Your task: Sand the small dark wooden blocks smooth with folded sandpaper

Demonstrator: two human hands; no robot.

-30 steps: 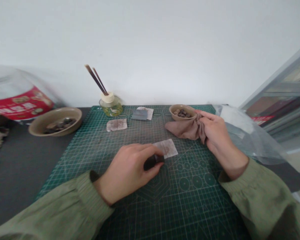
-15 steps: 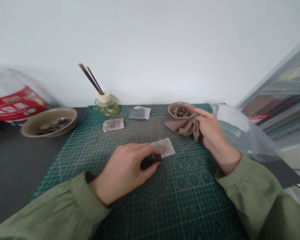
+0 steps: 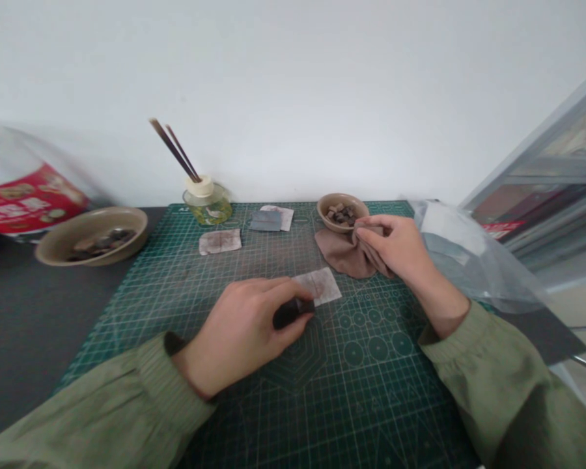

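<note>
My left hand (image 3: 247,329) is closed on a small dark object (image 3: 287,315), held between thumb and fingers over the middle of the mat. Its exact kind is hard to make out. Just beyond the fingertips lies a stained whitish sheet (image 3: 326,287), partly covered by the hand. My right hand (image 3: 401,249) pinches a crumpled brown cloth (image 3: 339,253), whose folds spread toward the left. Against the cloth's far side stands a small tan bowl (image 3: 325,219) with several small brown and dark pieces in it.
A green cutting mat (image 3: 312,423) covers the table. At its back are a reed diffuser (image 3: 208,203), a grey sheet on a white one (image 3: 266,221) and another stained sheet (image 3: 220,241). A larger tan bowl (image 3: 61,255) stands left; a clear plastic bag (image 3: 493,280) lies right.
My right hand has drawn back from the small bowl's rim and gathered the cloth between its fingers. The bowl has shifted slightly left. My left hand stays almost where it was.
</note>
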